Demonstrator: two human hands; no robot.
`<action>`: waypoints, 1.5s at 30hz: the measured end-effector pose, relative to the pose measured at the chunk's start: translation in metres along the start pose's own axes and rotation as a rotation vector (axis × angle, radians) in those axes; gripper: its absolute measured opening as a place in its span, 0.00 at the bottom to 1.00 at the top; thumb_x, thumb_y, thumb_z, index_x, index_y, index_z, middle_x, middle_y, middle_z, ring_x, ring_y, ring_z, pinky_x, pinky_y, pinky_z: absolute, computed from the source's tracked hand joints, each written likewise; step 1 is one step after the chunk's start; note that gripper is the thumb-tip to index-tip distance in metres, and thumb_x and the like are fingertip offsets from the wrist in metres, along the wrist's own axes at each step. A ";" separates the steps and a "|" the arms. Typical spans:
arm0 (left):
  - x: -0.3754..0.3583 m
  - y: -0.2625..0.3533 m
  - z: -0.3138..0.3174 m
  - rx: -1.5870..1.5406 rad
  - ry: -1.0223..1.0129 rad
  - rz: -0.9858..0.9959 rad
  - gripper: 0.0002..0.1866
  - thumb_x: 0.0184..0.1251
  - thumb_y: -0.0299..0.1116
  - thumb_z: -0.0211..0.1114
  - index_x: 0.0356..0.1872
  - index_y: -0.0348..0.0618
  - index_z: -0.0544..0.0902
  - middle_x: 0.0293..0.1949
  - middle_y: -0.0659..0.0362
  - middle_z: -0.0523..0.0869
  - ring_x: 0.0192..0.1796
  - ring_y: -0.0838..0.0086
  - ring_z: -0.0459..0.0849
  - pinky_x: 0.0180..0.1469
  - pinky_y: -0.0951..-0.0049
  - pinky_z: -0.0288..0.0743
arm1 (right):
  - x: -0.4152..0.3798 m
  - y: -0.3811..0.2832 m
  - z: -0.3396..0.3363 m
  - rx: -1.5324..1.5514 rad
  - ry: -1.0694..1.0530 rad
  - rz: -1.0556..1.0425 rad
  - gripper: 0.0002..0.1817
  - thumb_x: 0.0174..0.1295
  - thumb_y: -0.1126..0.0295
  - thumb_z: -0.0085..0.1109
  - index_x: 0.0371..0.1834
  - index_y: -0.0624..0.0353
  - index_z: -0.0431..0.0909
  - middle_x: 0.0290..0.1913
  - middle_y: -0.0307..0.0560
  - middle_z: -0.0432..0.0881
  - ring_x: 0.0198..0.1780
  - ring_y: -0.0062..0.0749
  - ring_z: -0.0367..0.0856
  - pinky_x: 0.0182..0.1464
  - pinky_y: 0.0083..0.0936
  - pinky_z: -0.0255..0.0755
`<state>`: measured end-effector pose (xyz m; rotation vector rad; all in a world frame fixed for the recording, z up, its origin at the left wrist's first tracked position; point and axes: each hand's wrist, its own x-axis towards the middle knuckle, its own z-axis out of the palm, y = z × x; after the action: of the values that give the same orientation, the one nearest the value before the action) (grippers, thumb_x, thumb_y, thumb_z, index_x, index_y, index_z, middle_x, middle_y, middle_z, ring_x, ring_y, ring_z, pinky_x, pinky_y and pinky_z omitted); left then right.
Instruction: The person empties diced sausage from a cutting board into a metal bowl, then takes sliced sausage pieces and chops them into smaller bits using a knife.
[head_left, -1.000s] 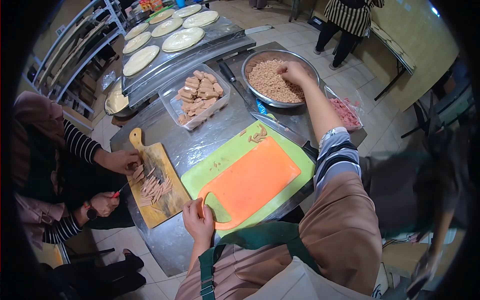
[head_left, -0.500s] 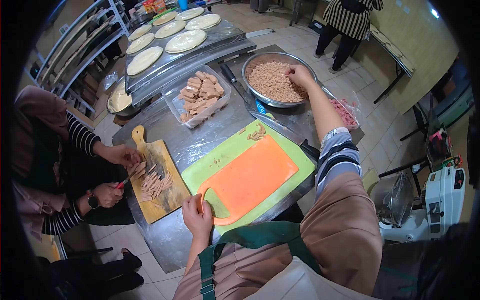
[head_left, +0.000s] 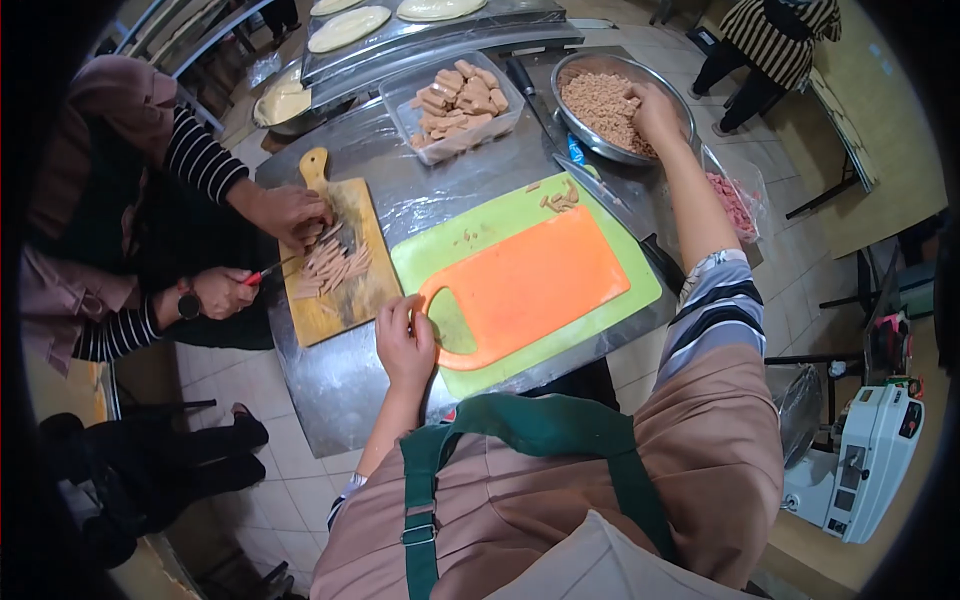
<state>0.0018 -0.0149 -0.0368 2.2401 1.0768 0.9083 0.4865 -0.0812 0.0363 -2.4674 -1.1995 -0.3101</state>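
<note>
My left hand [head_left: 405, 345] has its fingers curled round the handle of an orange cutting board [head_left: 540, 285]. That board lies on a larger green cutting board [head_left: 425, 255], which bears a few brown scraps [head_left: 563, 198] near its far edge. Over at the far right, my right hand [head_left: 657, 118] reaches into a steel bowl [head_left: 640, 158] of small diced brown pieces [head_left: 603, 108]. Its fingers are bent together at the pieces; whether any are pinched is hidden. A large knife [head_left: 610, 200] with a black handle rests across the green board's right side, beneath my right forearm.
At left, a co-worker's hands [head_left: 285, 215] hold a red-handled knife [head_left: 262, 274] over brown strips [head_left: 335, 266] on a wooden board [head_left: 355, 310]. A plastic tub [head_left: 440, 150] holds brown chunks. Behind are dough rounds [head_left: 350, 28]; a bag of pink bits [head_left: 730, 205] lies right.
The whole view has shifted, so the table appears higher and further right. The co-worker's upper hand has moved in over the strips. My hands stay at the orange board and the bowl.
</note>
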 end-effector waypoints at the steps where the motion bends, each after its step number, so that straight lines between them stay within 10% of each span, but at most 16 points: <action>1: 0.000 -0.002 0.000 -0.010 0.027 0.053 0.11 0.53 0.23 0.56 0.38 0.40 0.81 0.39 0.51 0.78 0.42 0.57 0.77 0.45 0.63 0.72 | -0.006 -0.017 -0.022 0.021 -0.197 0.117 0.18 0.51 0.74 0.56 0.48 0.53 0.77 0.57 0.52 0.74 0.59 0.49 0.70 0.58 0.35 0.65; 9: -0.001 -0.011 0.001 -0.163 0.052 0.251 0.16 0.45 0.15 0.53 0.37 0.39 0.80 0.39 0.50 0.78 0.43 0.56 0.76 0.47 0.63 0.70 | -0.065 -0.046 -0.020 0.208 0.185 -0.280 0.17 0.49 0.78 0.50 0.44 0.55 0.77 0.54 0.50 0.76 0.54 0.52 0.73 0.58 0.35 0.67; 12: -0.003 -0.001 -0.005 -0.123 0.074 0.327 0.16 0.45 0.15 0.53 0.36 0.39 0.80 0.39 0.51 0.78 0.43 0.57 0.76 0.47 0.63 0.71 | -0.100 -0.091 -0.021 0.451 0.023 -0.241 0.15 0.50 0.80 0.47 0.41 0.60 0.78 0.43 0.52 0.80 0.47 0.47 0.78 0.50 0.35 0.71; 23: 0.000 -0.002 -0.004 -0.092 0.094 0.353 0.12 0.46 0.18 0.55 0.33 0.39 0.80 0.37 0.54 0.79 0.42 0.59 0.76 0.46 0.63 0.70 | -0.162 -0.228 0.062 0.386 -0.468 -0.812 0.23 0.66 0.54 0.44 0.58 0.56 0.72 0.66 0.50 0.66 0.69 0.47 0.59 0.67 0.42 0.54; 35: 0.000 -0.007 -0.001 -0.191 0.093 0.325 0.13 0.45 0.16 0.54 0.34 0.40 0.80 0.37 0.53 0.79 0.45 0.58 0.75 0.48 0.61 0.69 | -0.176 -0.138 0.034 0.095 -0.134 -0.536 0.18 0.62 0.64 0.50 0.52 0.60 0.73 0.59 0.52 0.72 0.63 0.46 0.66 0.65 0.42 0.56; 45: -0.003 -0.002 -0.016 -0.409 0.195 0.150 0.13 0.46 0.15 0.53 0.31 0.40 0.81 0.36 0.53 0.79 0.43 0.60 0.77 0.46 0.66 0.72 | -0.159 -0.253 0.051 0.469 -0.185 -0.640 0.19 0.57 0.66 0.57 0.52 0.58 0.75 0.57 0.53 0.74 0.58 0.47 0.71 0.59 0.35 0.66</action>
<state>-0.0123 -0.0143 -0.0284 1.9377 0.7243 1.3023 0.1910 -0.0291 -0.0056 -1.6971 -1.8754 0.0426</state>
